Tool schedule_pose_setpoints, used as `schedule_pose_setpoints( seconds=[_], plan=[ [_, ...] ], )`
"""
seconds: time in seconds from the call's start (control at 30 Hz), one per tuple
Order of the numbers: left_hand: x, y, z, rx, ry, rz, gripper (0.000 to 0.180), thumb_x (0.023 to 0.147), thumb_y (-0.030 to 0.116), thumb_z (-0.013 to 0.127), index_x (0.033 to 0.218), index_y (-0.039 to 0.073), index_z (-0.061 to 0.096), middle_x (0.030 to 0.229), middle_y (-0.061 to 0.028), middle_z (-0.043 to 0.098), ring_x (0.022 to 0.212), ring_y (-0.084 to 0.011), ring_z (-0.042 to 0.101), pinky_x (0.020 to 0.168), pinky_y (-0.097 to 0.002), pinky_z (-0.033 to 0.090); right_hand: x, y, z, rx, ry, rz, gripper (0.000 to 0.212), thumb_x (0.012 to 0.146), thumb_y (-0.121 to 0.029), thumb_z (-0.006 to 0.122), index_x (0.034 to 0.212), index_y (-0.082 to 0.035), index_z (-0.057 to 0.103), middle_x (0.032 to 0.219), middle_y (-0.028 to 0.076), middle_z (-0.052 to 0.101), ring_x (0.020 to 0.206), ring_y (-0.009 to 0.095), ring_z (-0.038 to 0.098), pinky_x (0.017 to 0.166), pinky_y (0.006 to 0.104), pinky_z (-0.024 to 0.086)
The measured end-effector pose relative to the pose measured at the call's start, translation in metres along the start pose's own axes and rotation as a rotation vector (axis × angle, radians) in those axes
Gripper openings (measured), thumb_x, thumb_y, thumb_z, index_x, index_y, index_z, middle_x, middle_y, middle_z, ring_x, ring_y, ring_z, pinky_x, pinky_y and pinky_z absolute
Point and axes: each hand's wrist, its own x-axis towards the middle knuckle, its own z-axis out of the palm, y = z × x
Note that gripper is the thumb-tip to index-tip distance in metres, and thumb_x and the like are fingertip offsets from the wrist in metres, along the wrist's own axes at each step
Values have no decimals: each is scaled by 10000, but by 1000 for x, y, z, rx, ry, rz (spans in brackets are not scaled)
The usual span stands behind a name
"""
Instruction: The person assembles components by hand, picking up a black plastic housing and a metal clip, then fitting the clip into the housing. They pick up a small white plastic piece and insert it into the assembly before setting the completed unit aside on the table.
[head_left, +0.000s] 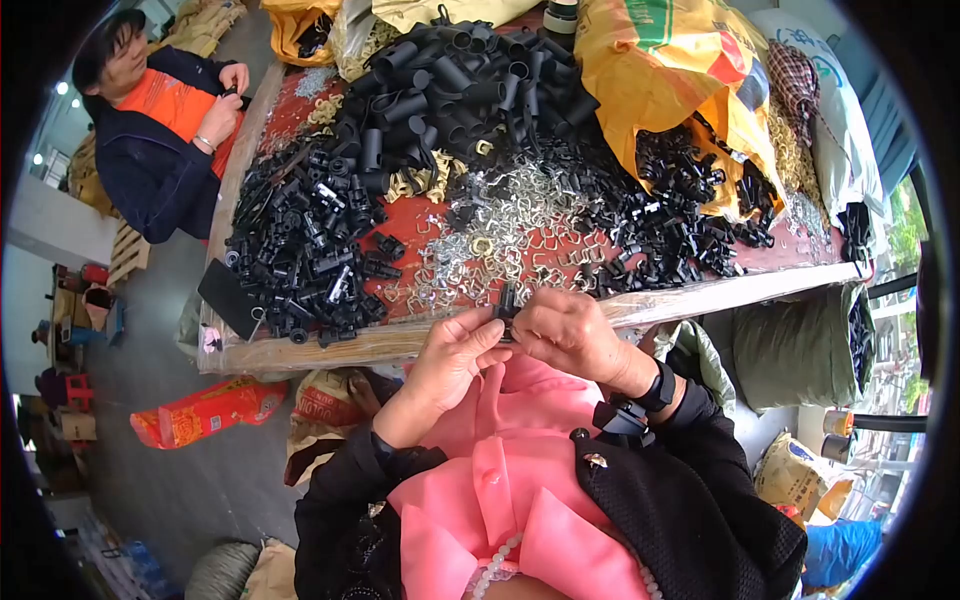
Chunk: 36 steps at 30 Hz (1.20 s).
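A small black plastic part (507, 297) stands upright between my hands, just in front of the table's near edge. My left hand (450, 360) is closed on it from the left, thumb and fingers pinching its lower end. From the right, my right hand (568, 332) closes on the same part with bent fingers. Whether a smaller piece sits between those fingertips is hidden. Beyond my hands lies a scatter of small bent metal clips (520, 225), silver and brass-coloured. Left of them is a heap of assembled-looking black plastic fittings (310, 240).
Black tube pieces (455, 80) are heaped at the back. More small black parts (670, 235) lie right, below an open yellow sack (650, 100). A wooden edge (700, 298) borders the red tabletop. Another person (150, 150) stands at the far left. A green sack (800, 345) stands right.
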Motion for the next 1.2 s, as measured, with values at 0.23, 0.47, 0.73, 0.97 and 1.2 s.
schedule_pose_setpoints(
  seconds=[0.23, 0.47, 0.73, 0.97, 1.2],
  plan=[
    [11, 1, -13, 1, 31, -9, 213, 820, 109, 510, 999, -4, 523, 903, -79, 580, 780, -137, 580, 677, -227, 493, -2, 30, 35, 1151, 94, 604, 227, 716, -5, 616, 863, -75, 458, 725, -36, 456, 631, 66, 502, 530, 232, 435],
    [21, 6, -31, -38, 105, 16, 182, 821, 97, 500, 978, 7, 524, 910, -87, 577, 819, -169, 581, 681, -227, 487, 17, 71, 33, 704, -46, 439, 152, 762, -61, 580, 855, -68, 460, 750, -17, 465, 650, 64, 499, 537, 235, 432],
    [32, -6, -47, -109, 267, 192, 150, 823, 109, 501, 946, 31, 533, 937, -95, 570, 906, -199, 555, 792, -281, 451, 33, 84, 33, 454, -44, 493, 119, 844, -158, 474, 796, -53, 501, 675, 2, 511, 529, 69, 464, 458, 213, 381],
    [33, 0, -28, -235, 2, 306, 172, 817, 126, 515, 960, 32, 533, 957, -96, 567, 940, -204, 536, 846, -320, 423, 15, 53, 41, 1277, 110, 837, 148, 857, -168, 461, 790, -41, 500, 615, -13, 511, 477, 43, 429, 418, 156, 322],
    [32, 1, -24, -195, 26, 230, 159, 829, 95, 488, 967, 36, 541, 956, -72, 571, 887, -158, 551, 791, -296, 455, 11, 34, 29, 401, 133, 504, 182, 822, -161, 524, 917, -9, 494, 748, 59, 548, 581, 126, 509, 481, 242, 411]
  ],
)
